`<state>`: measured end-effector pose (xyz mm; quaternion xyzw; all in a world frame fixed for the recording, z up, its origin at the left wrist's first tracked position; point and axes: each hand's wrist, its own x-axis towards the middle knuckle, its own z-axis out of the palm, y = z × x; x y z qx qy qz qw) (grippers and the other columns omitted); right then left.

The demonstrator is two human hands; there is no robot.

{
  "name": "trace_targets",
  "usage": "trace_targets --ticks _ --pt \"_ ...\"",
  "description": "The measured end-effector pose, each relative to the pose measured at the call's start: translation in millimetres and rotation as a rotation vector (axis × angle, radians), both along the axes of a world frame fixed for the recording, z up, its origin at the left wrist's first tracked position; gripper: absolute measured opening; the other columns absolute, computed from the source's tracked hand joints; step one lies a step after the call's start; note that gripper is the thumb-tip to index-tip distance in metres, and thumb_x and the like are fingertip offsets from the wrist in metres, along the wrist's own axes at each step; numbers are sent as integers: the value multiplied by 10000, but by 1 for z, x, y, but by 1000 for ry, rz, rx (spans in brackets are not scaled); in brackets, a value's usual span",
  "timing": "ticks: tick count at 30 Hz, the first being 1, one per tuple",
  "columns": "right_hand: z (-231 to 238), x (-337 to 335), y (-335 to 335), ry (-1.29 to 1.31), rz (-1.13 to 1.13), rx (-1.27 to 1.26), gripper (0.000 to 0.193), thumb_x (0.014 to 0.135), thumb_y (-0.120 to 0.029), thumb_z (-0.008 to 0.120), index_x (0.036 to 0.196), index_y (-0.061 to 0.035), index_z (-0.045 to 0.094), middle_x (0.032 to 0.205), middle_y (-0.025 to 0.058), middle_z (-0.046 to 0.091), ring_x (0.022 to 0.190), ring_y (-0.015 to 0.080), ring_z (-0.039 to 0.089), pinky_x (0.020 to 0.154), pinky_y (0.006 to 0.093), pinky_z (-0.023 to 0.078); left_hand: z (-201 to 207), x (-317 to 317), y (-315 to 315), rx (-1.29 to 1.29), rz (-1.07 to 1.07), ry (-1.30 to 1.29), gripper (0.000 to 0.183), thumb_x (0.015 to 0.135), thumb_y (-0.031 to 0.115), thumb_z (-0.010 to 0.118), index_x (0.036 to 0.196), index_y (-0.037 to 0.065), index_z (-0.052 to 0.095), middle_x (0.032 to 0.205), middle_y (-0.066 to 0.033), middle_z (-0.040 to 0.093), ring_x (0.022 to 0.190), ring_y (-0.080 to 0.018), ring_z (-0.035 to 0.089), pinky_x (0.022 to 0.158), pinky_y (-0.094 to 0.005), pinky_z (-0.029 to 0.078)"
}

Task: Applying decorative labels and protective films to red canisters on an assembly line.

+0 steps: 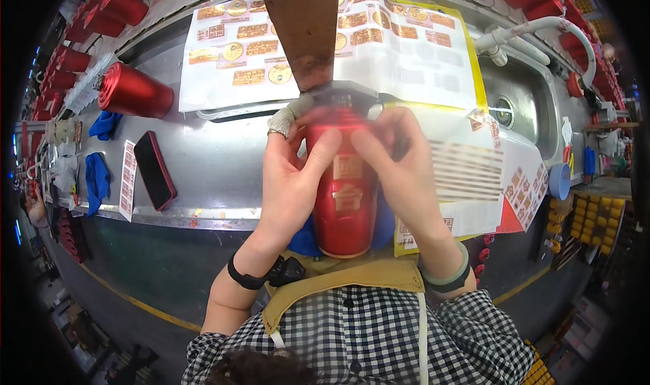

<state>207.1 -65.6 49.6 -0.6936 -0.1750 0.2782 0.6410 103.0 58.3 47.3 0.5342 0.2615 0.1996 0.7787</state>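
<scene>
A glossy red bottle [345, 226] with gold characters lies in front of me, its base toward my body. Both my hands are closed around its upper part. My left hand [290, 182] grips the left side, with the thumb pressed along the front; a pale wrap covers one fingertip. On the right side my right hand [408, 165] curls its fingers behind, its thumb close to the other thumb. The far end of the bottle is blurred and partly hidden by the fingers. Blue cloth [384, 231] shows under the bottle.
Sheets of gold decals [196, 91] cover the steel bench beyond my hands, below a brown post [301, 26]. Leftward lie a phone [154, 171], a second red bottle [139, 91] and blue cloths [97, 182]. A sink [521, 94] with a white faucet [535, 28] is at right.
</scene>
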Motion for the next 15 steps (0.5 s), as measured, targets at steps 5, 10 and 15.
trace_targets --ticks 5,10,15 --pt "20 13 -14 4 10 42 256 990 -44 606 1233 -6 534 1020 22 564 902 78 512 818 230 438 3 -10 -1 -262 63 -22 610 999 110 675 1509 -16 364 1427 -154 521 1317 -223 523 1098 -386 460" --pt "43 39 -11 -508 130 85 272 896 88 580 1130 -33 648 1000 72 642 889 169 594 807 335 504 4 -12 -9 9 -67 54 785 941 144 752 1552 -15 286 1431 -150 505 1292 -238 550 1060 -384 498" --pt "70 34 6 -1059 441 -84 326 810 73 615 1094 -37 728 981 85 684 898 241 618 829 353 530 3 -13 -8 -32 -105 56 844 918 99 773 1564 -18 244 1418 -154 500 1260 -223 576 1022 -362 535"
